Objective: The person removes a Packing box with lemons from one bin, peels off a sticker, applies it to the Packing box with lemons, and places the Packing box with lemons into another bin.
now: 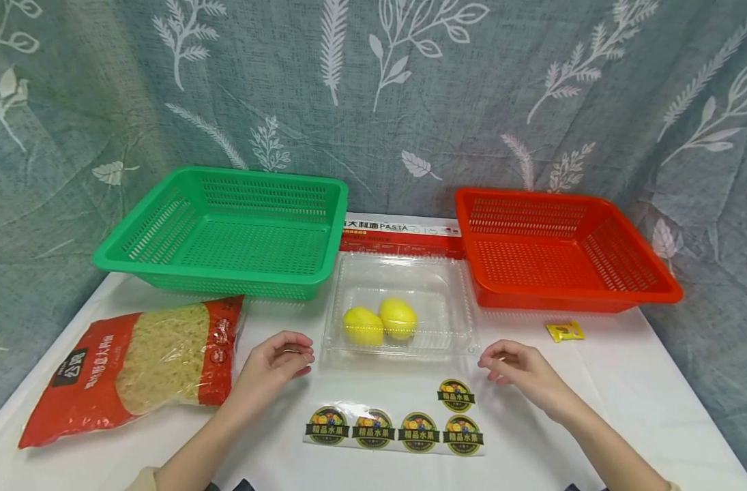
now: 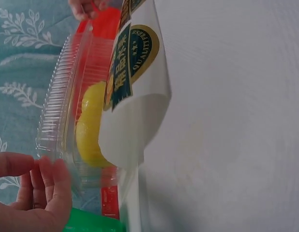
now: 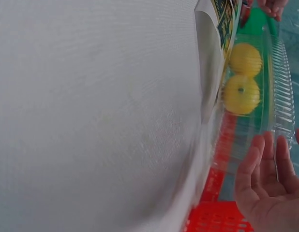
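A clear plastic clamshell box point(image 1: 437, 300) sits mid-table with its lid down, two yellow lemons point(image 1: 363, 326) inside. Just off its front left corner is my left hand point(image 1: 277, 361), fingers loosely bent and holding nothing. My right hand point(image 1: 520, 372) hovers near the front right corner, also holding nothing, its fingers relaxed. A sheet of round fruit stickers point(image 1: 398, 447) lies between the forearms, in front of the box. In the left wrist view the sheet's near edge point(image 2: 135, 125) curls up. The lemons point(image 3: 242, 94) show through the plastic in the right wrist view.
A green basket point(image 1: 226, 276) stands at the back left, a red basket point(image 1: 569, 296) at the back right. Between them lies a red-and-white pasta box point(image 1: 404, 235). A pasta bag point(image 1: 158, 358) is beside my left forearm; a small yellow packet point(image 1: 565, 331) lies by the red basket.
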